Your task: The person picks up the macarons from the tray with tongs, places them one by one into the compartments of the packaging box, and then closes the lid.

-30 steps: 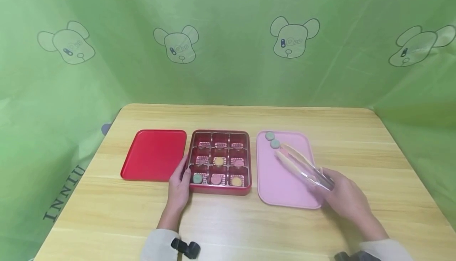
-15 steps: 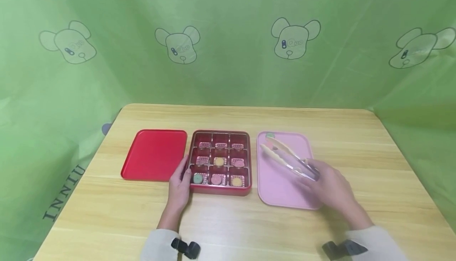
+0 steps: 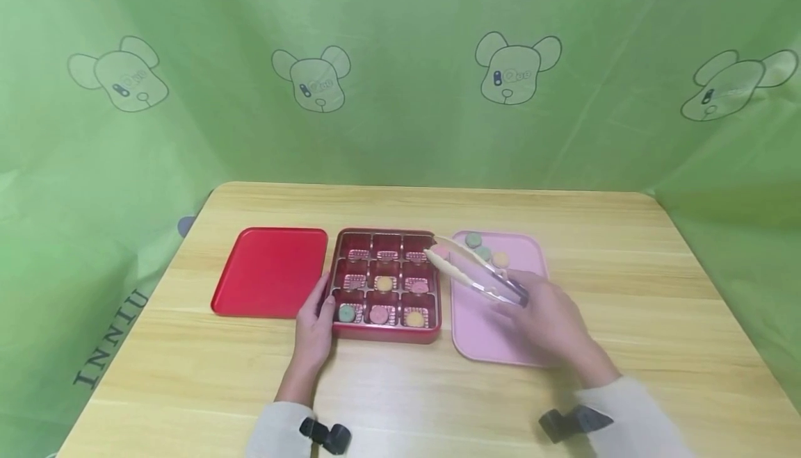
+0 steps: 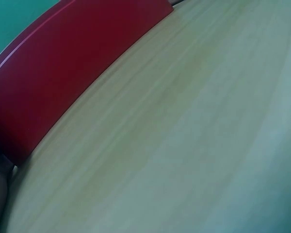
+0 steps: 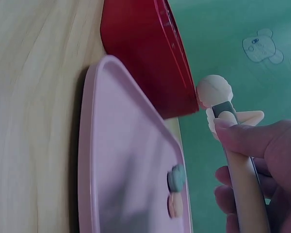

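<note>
My right hand [image 3: 544, 312] grips metal tongs [image 3: 494, 288] with cream tips. Between the tips is a pink macaron [image 3: 441, 248], at the back right edge of a red divided box [image 3: 388, 333]; in the right wrist view a tip [image 5: 214, 91] mostly hides it. My left hand [image 3: 315, 329] holds the box at its front left corner, thumb by the rim. Green [image 3: 347, 313], pink [image 3: 379, 314] and yellow [image 3: 415, 319] macarons lie in the front row. Another yellow one [image 3: 384, 283] and a pink one [image 3: 418, 286] sit in the middle row.
Right of the box lies a pink tray [image 3: 494, 357] with two green macarons [image 3: 473, 239] and a pale orange macaron [image 3: 500, 259] near its back. A flat red lid [image 3: 270, 270] lies left of the box. A green curtain [image 3: 400, 131] hangs behind the wooden table [image 3: 388, 409].
My right hand has moved left with the tongs, carrying the pink macaron from the tray to the box's right edge. The left hand stays at the box.
</note>
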Demonstrator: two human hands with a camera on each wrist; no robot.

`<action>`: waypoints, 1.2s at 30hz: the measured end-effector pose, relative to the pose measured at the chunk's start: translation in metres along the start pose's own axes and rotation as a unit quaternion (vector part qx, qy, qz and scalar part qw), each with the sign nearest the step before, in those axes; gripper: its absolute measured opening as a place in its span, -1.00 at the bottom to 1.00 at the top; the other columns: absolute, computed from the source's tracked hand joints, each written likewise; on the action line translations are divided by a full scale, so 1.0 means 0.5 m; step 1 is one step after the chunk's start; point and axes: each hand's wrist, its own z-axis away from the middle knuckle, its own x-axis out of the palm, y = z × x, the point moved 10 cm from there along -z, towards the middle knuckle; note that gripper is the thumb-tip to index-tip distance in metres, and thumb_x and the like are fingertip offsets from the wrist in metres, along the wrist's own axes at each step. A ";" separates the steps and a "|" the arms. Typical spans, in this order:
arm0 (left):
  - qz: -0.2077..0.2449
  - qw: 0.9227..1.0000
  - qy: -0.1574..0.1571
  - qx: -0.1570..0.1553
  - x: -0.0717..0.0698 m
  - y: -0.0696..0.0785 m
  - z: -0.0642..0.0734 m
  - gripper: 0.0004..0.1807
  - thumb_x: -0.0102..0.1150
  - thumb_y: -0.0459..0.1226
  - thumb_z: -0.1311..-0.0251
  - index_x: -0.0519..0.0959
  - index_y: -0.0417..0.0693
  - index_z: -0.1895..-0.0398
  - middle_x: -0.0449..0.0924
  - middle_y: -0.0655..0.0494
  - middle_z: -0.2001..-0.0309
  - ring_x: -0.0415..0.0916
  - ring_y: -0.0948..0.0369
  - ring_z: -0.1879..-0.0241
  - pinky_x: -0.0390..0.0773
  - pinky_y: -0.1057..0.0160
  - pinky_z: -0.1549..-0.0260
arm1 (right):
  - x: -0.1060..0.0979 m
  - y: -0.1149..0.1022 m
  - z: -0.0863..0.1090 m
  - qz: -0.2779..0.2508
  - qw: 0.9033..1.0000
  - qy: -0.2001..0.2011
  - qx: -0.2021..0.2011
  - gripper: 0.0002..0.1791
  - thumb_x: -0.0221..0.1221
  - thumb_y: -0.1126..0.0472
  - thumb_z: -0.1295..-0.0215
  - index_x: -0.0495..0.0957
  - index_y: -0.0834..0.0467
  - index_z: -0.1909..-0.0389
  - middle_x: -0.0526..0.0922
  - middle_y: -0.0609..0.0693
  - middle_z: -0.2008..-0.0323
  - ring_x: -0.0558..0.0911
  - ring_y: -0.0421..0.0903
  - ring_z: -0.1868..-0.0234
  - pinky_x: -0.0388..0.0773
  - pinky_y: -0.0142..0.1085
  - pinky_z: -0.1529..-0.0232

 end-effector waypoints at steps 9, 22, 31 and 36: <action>0.004 1.000 -0.003 0.005 0.001 0.001 0.000 -0.50 -0.18 -0.38 -0.37 0.19 -0.26 -0.38 0.19 -0.18 -0.38 0.08 -0.05 -0.40 0.12 -0.01 -0.37 | 0.053 -0.054 -0.018 -0.019 1.000 -0.015 -0.012 -0.40 0.30 -0.05 -0.10 0.48 0.08 -0.15 0.60 -0.06 0.37 0.50 -0.11 0.35 0.48 -0.21 0.31; 0.003 1.000 0.000 0.010 0.000 0.000 -0.003 -0.50 -0.18 -0.40 -0.36 0.20 -0.29 -0.37 0.19 -0.21 -0.37 0.10 -0.07 -0.39 0.13 -0.02 -0.37 | 0.108 -0.140 -0.043 -0.025 0.998 -0.031 -0.055 -0.42 0.32 -0.09 -0.05 0.50 -0.02 -0.13 0.64 -0.04 0.15 0.57 -0.12 0.23 0.53 -0.15 0.22; 0.007 1.000 0.006 0.008 0.006 -0.070 -0.023 -0.49 -0.16 -0.34 -0.38 0.21 -0.12 -0.39 0.20 -0.07 -0.39 0.08 0.02 -0.40 0.10 0.01 -0.39 | 0.122 -0.164 -0.044 -0.035 0.997 -0.046 -0.058 -0.40 0.36 -0.07 0.00 0.51 -0.04 -0.12 0.63 -0.09 0.14 0.58 -0.10 0.18 0.53 -0.14 0.16; 0.004 1.000 0.013 0.016 0.005 -0.074 -0.023 -0.49 -0.15 -0.30 -0.37 0.23 -0.06 -0.39 0.22 -0.01 -0.39 0.10 0.04 -0.40 0.13 0.00 -0.37 | 0.136 -0.170 -0.045 -0.034 0.997 -0.057 -0.043 -0.41 0.37 -0.04 0.00 0.50 -0.05 -0.12 0.61 -0.12 0.16 0.54 -0.17 0.24 0.53 -0.22 0.20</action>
